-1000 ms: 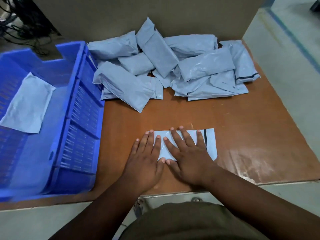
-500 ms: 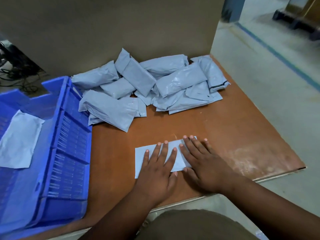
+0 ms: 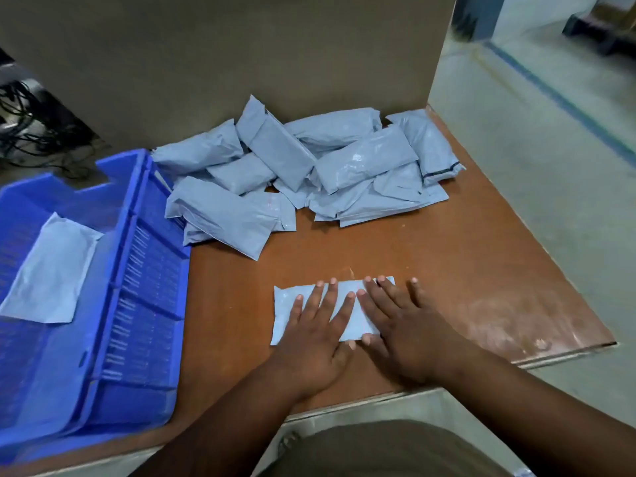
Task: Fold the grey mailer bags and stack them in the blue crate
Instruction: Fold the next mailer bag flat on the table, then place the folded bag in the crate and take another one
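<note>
**A:** What's closest to you on the feed?

**B:** I see two hands, both flat with fingers straight, gripping nothing. The left hand [image 3: 311, 333] and the right hand [image 3: 401, 330] press side by side on one folded bag [image 3: 285, 313] that lies on the table [image 3: 464, 270] near its front edge.

**A:** How does the bag sit under them?

**B:** Its left end sticks out past my left hand, uncovered. The right hand covers the right end, with its outer fingers resting past the bag's edge on the wood. The thumbs nearly meet at the bag's near edge.

**A:** And the crate?

**B:** One blue crate [image 3: 144, 304], to the left of the hands, touching the table top. Inside I count one flat bag [image 3: 51, 270] on its floor.

**A:** Farther back?

**B:** A pile of bags [image 3: 292, 170] against the board [image 3: 241, 56] at the table's rear, well apart from the hands. I count roughly ten, but they overlap, so I cannot give an exact number. One on the right shows a dark strip [image 3: 442, 172] across its end.
</note>
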Tool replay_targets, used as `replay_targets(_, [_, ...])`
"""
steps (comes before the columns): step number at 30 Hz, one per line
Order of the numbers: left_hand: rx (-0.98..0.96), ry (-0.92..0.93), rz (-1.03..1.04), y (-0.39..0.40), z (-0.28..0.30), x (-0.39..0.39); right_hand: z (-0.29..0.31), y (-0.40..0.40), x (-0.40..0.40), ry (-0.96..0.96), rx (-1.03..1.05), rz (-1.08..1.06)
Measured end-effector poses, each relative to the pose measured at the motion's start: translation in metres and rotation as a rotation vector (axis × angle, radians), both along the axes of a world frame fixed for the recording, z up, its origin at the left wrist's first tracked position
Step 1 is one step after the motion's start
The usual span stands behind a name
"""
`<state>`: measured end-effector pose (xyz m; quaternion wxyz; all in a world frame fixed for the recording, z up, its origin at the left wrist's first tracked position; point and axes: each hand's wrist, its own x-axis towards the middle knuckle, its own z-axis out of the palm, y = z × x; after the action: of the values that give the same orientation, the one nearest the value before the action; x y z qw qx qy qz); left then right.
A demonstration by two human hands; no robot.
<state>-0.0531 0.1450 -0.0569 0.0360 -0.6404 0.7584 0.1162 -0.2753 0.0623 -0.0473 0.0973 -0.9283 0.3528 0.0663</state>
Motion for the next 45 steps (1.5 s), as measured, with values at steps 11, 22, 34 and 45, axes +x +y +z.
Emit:
replay_targets(11, [0.027,-0.013,0.206,-0.016,0.037,0.056,0.055,-0.051,0.073,0.085,0.087,0.077])
replay_targets(22, [0.028,0.095,0.286,-0.05,0.11,0.089,0.087,-0.099,0.097,-0.019,0.114,0.155])
replay_targets(34, [-0.332,0.042,0.63,-0.007,0.251,0.191,0.24,-0.14,0.243,-0.245,-0.452,0.356])
replay_targets(45, [-0.361,-0.137,0.894,0.075,0.276,0.308,0.296,-0.08,0.466,-0.185,-0.568,0.606])
